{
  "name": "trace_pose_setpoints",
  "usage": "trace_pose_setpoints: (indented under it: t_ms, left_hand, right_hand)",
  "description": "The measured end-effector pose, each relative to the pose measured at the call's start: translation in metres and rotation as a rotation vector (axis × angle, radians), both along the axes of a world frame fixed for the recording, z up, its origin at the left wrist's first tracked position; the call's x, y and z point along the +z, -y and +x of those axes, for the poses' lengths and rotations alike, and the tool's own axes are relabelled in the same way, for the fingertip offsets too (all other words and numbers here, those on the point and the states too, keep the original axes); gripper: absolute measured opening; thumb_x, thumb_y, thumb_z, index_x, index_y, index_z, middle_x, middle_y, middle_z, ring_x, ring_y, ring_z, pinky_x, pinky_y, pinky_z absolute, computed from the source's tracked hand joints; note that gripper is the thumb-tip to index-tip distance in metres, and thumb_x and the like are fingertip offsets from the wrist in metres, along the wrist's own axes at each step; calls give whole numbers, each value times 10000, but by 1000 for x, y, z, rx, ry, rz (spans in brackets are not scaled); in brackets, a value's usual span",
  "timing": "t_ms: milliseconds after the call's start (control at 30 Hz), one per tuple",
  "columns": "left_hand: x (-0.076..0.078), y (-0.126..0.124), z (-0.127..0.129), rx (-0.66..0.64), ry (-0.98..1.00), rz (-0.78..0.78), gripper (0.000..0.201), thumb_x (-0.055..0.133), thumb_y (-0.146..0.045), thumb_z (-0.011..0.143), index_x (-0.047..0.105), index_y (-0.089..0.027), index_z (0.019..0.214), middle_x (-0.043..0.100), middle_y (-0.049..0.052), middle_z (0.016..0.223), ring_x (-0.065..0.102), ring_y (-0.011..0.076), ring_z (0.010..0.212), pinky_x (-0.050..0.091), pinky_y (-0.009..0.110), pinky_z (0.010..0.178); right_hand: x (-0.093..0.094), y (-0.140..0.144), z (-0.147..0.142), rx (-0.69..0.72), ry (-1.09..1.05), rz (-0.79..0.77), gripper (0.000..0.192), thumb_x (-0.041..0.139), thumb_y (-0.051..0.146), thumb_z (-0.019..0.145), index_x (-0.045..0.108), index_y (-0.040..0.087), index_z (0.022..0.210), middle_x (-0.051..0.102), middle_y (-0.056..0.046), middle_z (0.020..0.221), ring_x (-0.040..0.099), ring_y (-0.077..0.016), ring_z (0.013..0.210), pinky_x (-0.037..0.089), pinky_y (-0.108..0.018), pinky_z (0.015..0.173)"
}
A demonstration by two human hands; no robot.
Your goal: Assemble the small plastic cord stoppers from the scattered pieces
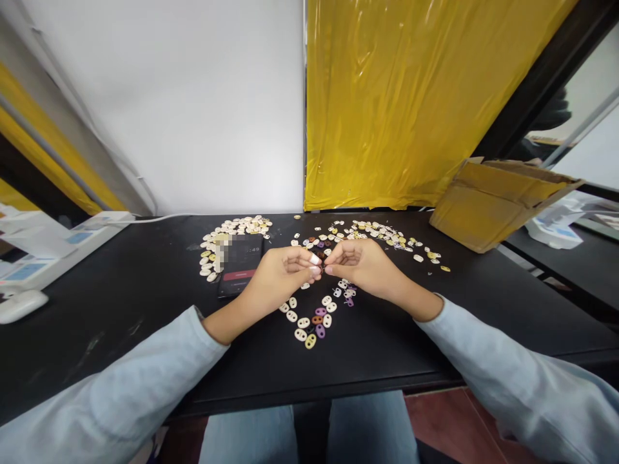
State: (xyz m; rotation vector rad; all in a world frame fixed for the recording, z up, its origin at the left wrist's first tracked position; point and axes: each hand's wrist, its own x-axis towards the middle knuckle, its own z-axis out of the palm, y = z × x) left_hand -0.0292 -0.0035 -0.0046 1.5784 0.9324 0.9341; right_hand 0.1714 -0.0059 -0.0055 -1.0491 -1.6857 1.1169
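Both hands meet mid-tabletop (145, 290): left hand (278, 274) & right hand (362, 264) each pinch a small dark link (322, 264) btwn fingertips, raised just over the loose links (312, 322) for easy reach.

Both arms wear long, loose sleeves of pale blue-grey, soft-looking cloth, which end at the wrists and leave the left hand (283, 274) and the right hand (360, 264) bare. The fingernails (314, 260) of the left hand show a pale, whitish finish. No ring shows on either hand. Below the table's near edge, the legs are in faded blue denim trousers (251, 435).
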Motion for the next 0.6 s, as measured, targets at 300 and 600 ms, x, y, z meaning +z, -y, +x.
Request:
trace_pose_setpoints:
  t_ms: [300,600]
  left_hand:
    - [2,3,1,-27,4,43,104,745,-193,750,661,-131,750,715,25,699,700,142,673,573,262,682]
    - [0,5,0,-27,-22,76,95,743,-180,752,681,-127,801,710,27,737,695,142,685,582,276,705]
  right_hand:
    - [0,4,-2,20,-5,-3,123,786,231,709,693,158,741,728,-30,720,660,-138,651,514,-270,628]
    - [3,4,-2,58,-16,-64,139,824,211,658,711,153,715,734,-25,698,664,-139,641,517,-267,628]
